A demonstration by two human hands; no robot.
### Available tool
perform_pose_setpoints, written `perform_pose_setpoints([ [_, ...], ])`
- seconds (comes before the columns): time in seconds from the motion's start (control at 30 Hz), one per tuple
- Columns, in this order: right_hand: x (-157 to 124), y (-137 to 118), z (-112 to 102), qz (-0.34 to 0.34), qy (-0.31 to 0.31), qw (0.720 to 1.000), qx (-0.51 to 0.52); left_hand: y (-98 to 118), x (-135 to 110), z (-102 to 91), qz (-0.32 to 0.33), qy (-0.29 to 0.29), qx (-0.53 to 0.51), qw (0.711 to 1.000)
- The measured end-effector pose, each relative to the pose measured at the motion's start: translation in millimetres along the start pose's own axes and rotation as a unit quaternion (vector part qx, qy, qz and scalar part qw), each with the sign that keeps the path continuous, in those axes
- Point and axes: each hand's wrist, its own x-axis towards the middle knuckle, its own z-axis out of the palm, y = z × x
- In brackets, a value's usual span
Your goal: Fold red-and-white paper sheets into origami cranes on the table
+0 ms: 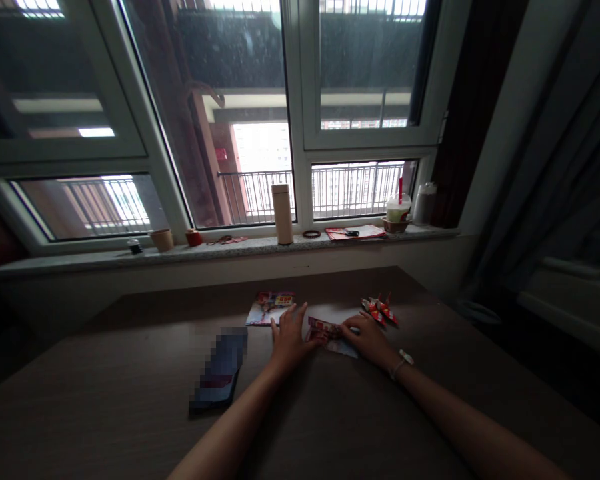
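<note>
One paper [331, 337]: lower centre of frame;
Left hand [289, 337]: spread, thumb at paper;
Right hand [371, 339]: curled on paper; cannot tell if gripping

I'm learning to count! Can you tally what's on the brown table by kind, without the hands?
Printed paper at the fingers: 1
Flat printed paper, sheet or stack, I can't tell: 1
Dark phone-like thing, blurred: 1
Bunch of red folded paper, pieces too small to count surely: 1
Total, bunch counted as one: 4
</note>
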Motion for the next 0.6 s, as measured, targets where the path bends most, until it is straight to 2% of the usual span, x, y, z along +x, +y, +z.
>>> perform_pose_setpoints([
  [0.13,3.3,7.0,-1.4,0.035,0.061,0.997,-0.010,-2.8,1.9,0.4,-0.006,0.019,-0.006,1.000],
  [0.23,4.8,13.4,-3.6,0.068,0.095,0.993,-0.028,-3.3,1.4,-1.7,-0.004,0.012,-0.009,1.000],
  [0.3,4.7,14.8,-5.4,0.062,0.083,0.993,-0.058,-3.0,0.4,-3.2,0.003,0.007,-0.013,1.000],
  [0.47,0.9,7.1,-7.9,0.028,-0.017,0.989,-0.147,-0.5,-1.8,-5.4,0.007,-0.008,0.000,1.000],
  [0.6,-2.5,2.8,-5.2,0.011,-0.008,0.989,-0.145,3.2,-3.6,-7.3,0.001,-0.020,0.010,1.000],
])
